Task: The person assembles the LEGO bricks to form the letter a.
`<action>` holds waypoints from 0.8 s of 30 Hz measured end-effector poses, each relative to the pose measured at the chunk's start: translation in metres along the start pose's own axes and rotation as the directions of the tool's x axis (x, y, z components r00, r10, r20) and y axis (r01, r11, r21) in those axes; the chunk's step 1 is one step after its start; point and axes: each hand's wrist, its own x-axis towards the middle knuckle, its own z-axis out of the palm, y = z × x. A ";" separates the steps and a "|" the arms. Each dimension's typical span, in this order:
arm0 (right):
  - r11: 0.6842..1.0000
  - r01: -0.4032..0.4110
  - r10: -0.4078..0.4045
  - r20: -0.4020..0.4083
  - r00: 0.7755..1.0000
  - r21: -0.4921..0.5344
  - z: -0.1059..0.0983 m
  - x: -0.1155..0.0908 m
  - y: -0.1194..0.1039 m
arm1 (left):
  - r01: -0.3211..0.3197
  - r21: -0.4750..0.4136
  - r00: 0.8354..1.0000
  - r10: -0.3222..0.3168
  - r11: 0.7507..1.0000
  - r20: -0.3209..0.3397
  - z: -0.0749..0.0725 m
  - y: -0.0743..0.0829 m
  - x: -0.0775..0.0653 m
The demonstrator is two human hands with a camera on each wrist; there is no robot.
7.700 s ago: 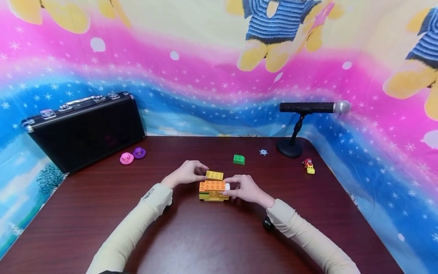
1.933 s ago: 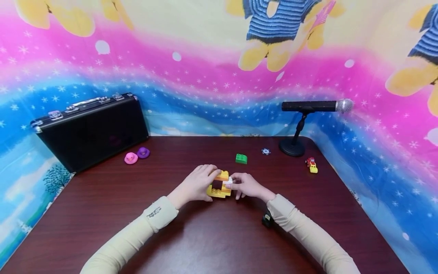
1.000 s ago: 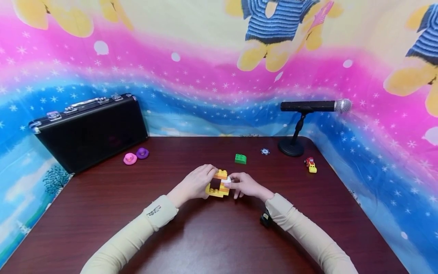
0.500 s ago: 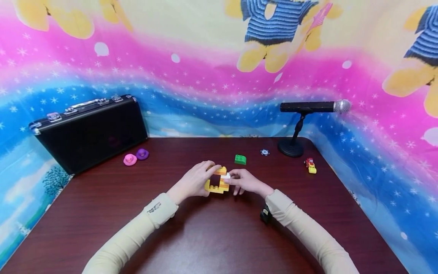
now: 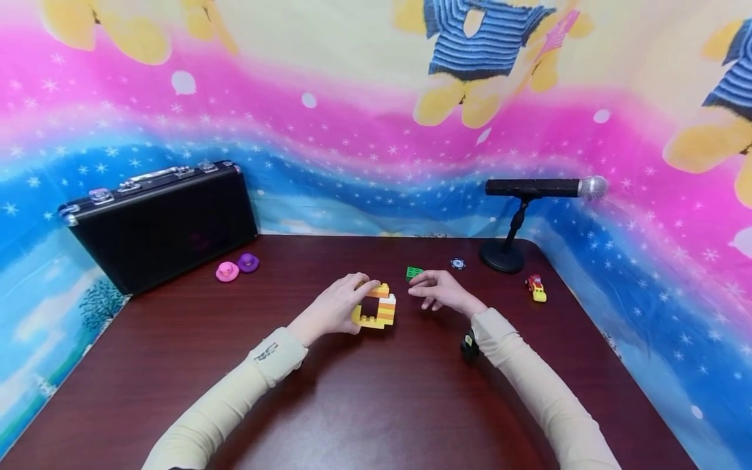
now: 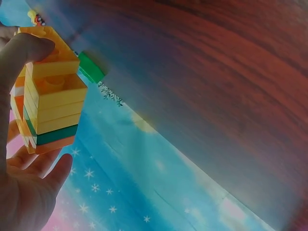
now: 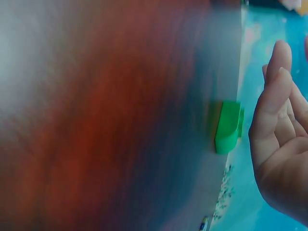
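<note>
My left hand (image 5: pixel 336 304) grips a hollow stack of toy building bricks (image 5: pixel 385 309), yellow and orange with a white piece at its upper right. Up close in the left wrist view, the brick stack (image 6: pixel 57 108) shows yellow layers and a dark green one, with the thumb over one end and fingers around the other. Apart from the stack, my right hand (image 5: pixel 443 291) hovers with loosely bent fingers and nothing in them. Just beyond its fingertips lies a green brick (image 5: pixel 414 273) on the table, its curved side plain in the right wrist view.
A black case (image 5: pixel 164 225) stands at the back left, with a pink duck (image 5: pixel 226 271) and a purple duck (image 5: pixel 248 263) beside it. Back right are a poker chip (image 5: pixel 457 264), a microphone on a stand (image 5: pixel 513 225) and a red-and-yellow toy car (image 5: pixel 536 288).
Earliest, my left hand held a yellow brick behind the stack; since then the stack has been turned and gripped by that hand. My right hand has just let go and moved right, toward the green brick.
</note>
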 end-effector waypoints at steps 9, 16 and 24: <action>0.996 -0.065 0.078 -0.213 0.974 0.068 -0.011 0.028 0.009 | 0.023 0.020 1.000 -0.023 1.000 0.014 -0.001 0.000 -0.003; 0.990 -0.133 0.144 -0.318 0.937 0.056 -0.013 0.036 0.015 | 0.057 -0.005 0.997 -0.057 0.998 0.047 0.001 -0.001 -0.001; 0.978 -0.205 0.206 -0.263 0.943 0.031 -0.010 0.044 0.022 | 0.121 -0.037 0.989 -0.117 0.992 0.091 0.007 -0.009 0.002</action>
